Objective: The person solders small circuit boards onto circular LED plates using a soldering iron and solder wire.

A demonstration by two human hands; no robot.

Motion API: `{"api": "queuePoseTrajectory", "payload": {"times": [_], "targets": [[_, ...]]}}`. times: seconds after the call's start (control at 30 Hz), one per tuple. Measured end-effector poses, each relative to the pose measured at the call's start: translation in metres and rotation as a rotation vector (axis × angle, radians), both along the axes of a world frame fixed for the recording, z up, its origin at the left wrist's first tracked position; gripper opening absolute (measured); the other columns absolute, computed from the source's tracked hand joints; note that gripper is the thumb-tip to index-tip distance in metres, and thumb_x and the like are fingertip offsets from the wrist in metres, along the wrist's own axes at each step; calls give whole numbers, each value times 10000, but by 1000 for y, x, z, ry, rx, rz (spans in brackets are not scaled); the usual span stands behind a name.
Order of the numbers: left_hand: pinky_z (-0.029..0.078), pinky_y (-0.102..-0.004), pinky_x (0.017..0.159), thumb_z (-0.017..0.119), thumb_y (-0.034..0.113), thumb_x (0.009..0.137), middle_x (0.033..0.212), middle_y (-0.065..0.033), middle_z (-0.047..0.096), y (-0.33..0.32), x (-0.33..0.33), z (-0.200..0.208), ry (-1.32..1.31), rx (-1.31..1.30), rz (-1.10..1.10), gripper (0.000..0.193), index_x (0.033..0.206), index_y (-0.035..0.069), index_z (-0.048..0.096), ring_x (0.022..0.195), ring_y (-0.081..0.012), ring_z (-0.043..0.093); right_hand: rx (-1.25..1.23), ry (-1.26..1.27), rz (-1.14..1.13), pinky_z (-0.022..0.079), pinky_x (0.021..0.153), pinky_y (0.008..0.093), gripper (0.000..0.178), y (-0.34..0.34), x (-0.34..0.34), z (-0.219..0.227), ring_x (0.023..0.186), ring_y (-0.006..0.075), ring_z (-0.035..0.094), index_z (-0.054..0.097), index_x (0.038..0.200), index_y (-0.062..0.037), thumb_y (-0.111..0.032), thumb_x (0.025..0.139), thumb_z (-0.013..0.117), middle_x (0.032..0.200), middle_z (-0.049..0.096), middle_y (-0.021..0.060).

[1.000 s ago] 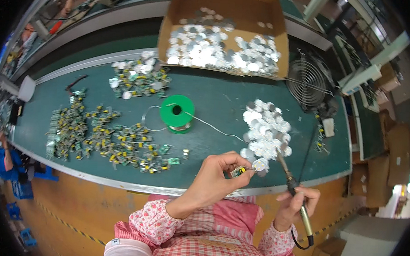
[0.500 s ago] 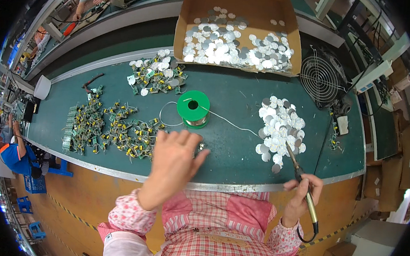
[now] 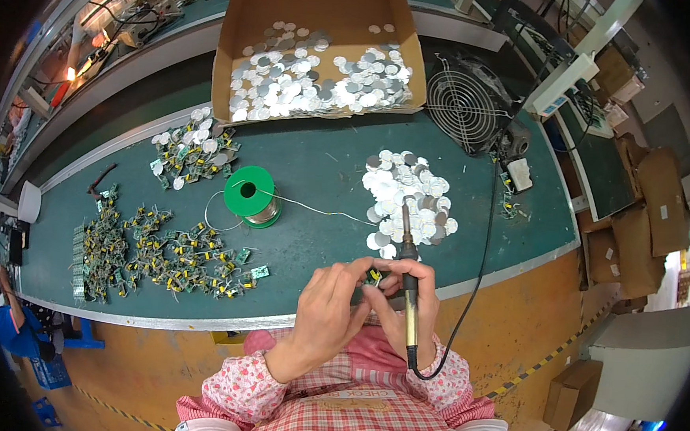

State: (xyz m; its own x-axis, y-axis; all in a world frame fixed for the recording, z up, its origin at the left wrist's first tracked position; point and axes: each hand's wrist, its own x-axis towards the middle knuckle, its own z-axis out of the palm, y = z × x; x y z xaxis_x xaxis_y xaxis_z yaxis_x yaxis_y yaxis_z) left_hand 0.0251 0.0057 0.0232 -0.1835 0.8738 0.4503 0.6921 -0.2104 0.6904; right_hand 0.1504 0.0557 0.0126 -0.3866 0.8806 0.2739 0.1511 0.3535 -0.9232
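My left hand point(image 3: 322, 307) is closed on a small circuit board point(image 3: 373, 276) with a yellow component, its fingertips meeting those of my right hand around it. In my right hand point(image 3: 417, 297) is a soldering iron point(image 3: 410, 318), its tip pointing away from me over a heap of silvery round discs point(image 3: 407, 189). Fingers partly cover the board. To the left stands a green spool of solder wire point(image 3: 243, 195), its loose wire trailing right toward the discs. Several small boards with yellow parts point(image 3: 180, 257) lie heaped on the left of the green bench.
A cardboard box point(image 3: 224, 66) of discs stands at the back. Right of it is a black fan with a wire guard point(image 3: 464, 108). Boards mixed with discs point(image 3: 195, 149) lie behind the spool. The iron's black cord point(image 3: 480, 259) crosses the bench's right part.
My left hand has moved right from near the boards and now holds one. My right hand has come inward with the soldering iron, and the hands have met. The view has shifted right.
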Motion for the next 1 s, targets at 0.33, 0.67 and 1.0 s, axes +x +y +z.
{"api": "queuePoseTrajectory", "payload": {"times": [0.33,0.67,1.0], "targets": [[492,-384,726,737,-43,631,860,-110,581,-2,11,-3,114,237,-5,428,1022,0,568,810,-279,589,-197,226,-96,503,668,230,343,-2,9,6,766,102,614,423,1096,-25,34,826,628,1014,627,133],[521,-389,772,738,-40,648,866,-98,582,-7,9,-17,198,310,-100,391,997,2,567,787,-234,594,-265,210,-65,505,650,225,391,-4,19,13,745,106,619,412,1109,-35,50,806,644,945,644,127],[519,-404,841,687,-10,691,873,-105,582,-9,5,-26,169,375,-143,317,988,-17,578,802,-222,598,-319,296,-82,503,692,226,358,-6,20,15,784,107,611,406,1108,-24,82,825,598,967,632,136]]}}
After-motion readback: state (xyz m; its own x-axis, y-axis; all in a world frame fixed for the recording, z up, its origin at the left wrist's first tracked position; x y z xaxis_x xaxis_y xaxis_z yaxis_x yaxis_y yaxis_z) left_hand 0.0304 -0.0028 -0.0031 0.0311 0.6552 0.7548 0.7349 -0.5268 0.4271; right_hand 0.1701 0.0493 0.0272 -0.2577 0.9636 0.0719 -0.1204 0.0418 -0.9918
